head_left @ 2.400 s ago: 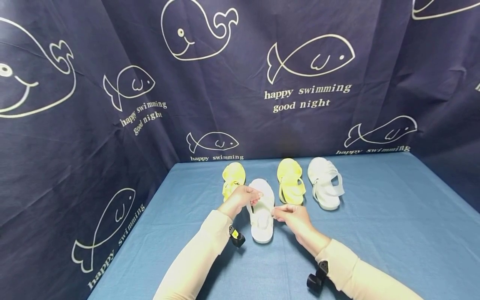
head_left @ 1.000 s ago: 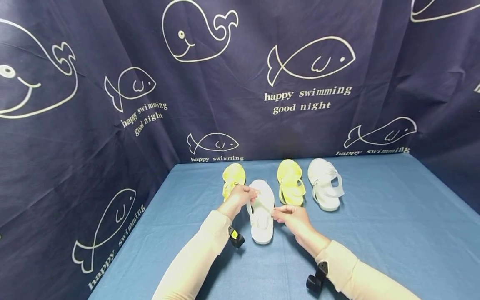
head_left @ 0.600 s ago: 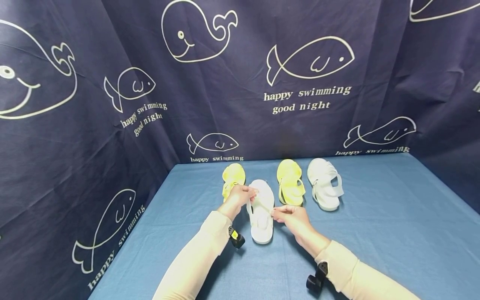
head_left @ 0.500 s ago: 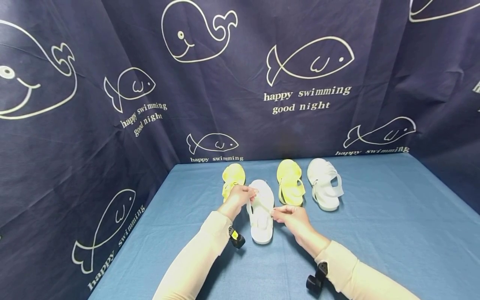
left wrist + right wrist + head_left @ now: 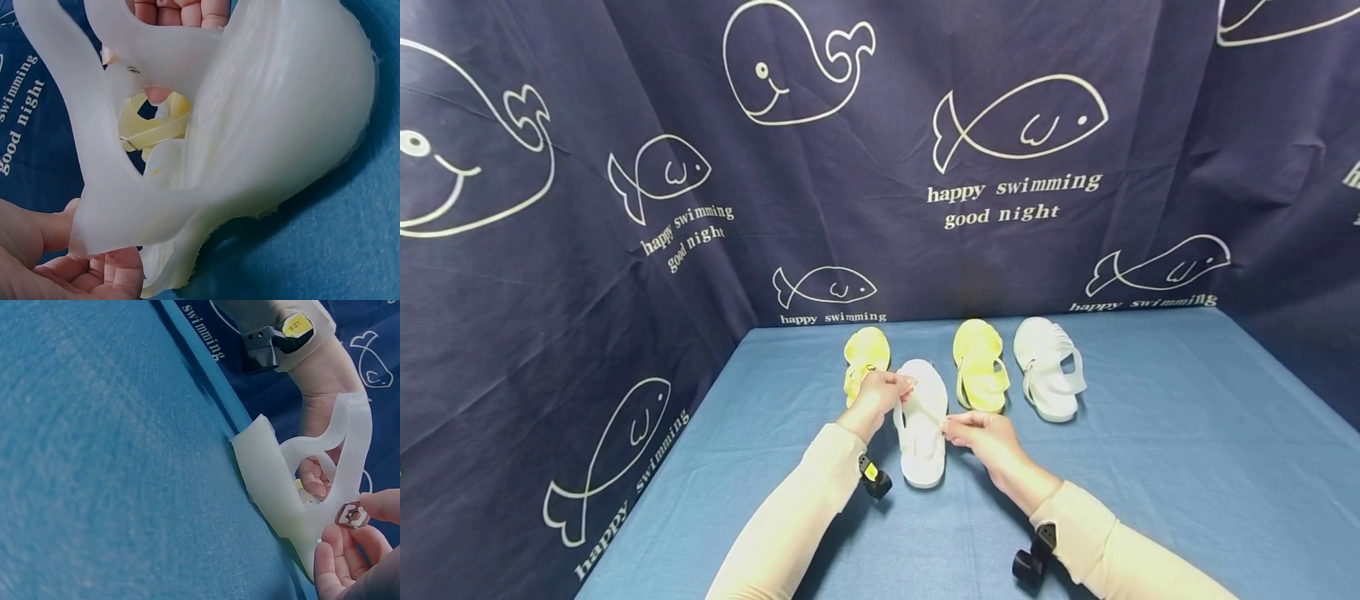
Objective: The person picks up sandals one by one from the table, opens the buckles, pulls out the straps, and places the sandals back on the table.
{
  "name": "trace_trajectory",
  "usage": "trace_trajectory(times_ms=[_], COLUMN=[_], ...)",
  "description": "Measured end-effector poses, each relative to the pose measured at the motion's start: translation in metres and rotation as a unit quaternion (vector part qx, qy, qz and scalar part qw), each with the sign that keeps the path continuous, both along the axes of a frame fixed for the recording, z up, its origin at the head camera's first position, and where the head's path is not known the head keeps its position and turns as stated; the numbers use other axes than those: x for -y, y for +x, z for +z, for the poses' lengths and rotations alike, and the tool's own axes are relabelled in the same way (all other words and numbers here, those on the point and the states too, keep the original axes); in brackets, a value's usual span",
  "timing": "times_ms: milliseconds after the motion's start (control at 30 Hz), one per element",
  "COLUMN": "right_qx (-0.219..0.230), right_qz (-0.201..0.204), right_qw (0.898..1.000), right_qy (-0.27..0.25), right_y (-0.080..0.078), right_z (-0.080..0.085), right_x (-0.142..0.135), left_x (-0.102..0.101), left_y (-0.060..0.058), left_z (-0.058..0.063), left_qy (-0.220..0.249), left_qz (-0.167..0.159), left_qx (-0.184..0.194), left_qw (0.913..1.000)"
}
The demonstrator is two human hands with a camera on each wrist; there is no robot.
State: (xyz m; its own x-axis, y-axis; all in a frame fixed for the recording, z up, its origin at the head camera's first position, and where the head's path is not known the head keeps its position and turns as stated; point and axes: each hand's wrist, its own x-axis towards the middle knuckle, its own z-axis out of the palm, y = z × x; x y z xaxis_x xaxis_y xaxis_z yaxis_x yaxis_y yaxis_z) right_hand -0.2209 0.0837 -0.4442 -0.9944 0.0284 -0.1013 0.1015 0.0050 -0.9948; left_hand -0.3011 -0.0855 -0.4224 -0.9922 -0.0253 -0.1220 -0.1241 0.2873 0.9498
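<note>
A white sandal (image 5: 922, 467) lies in the middle of the table, between both hands. My left hand (image 5: 877, 393) pinches its strap on the left side; in the left wrist view thumb and fingers hold a corner of the white strap (image 5: 125, 219). On the sandal's right side is my right hand (image 5: 988, 437). Its thumb and fingers pinch a small brown and white hexagonal charm (image 5: 353, 515) at the strap, seen in the right wrist view. The left forearm and hand partly cover a yellow sandal (image 5: 867, 343) behind.
Another yellow sandal (image 5: 979, 367) and a second white sandal (image 5: 1048, 375) stand in a row at the back right. A blue cloth (image 5: 760, 400) covers the table. Dark blue curtains (image 5: 895, 225) printed with fish and whales hang behind and at the sides.
</note>
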Motion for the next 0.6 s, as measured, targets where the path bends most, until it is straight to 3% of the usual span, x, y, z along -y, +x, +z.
trace_trajectory(times_ms=[367, 600], right_qx=[0.005, 0.004], right_qz=[-0.001, -0.001], right_qw=[1.000, 1.000], right_qy=[-0.014, -0.022], right_y=[0.0010, 0.0027], right_z=[-0.0020, -0.0023], right_x=[-0.0019, -0.0025], left_x=[-0.0004, -0.0014], left_y=[0.0023, 0.0032], left_z=[0.0004, 0.0008], left_qy=[0.027, 0.030], left_qz=[0.030, 0.010], left_qx=[-0.023, -0.038], left_qw=[0.9989, 0.9988])
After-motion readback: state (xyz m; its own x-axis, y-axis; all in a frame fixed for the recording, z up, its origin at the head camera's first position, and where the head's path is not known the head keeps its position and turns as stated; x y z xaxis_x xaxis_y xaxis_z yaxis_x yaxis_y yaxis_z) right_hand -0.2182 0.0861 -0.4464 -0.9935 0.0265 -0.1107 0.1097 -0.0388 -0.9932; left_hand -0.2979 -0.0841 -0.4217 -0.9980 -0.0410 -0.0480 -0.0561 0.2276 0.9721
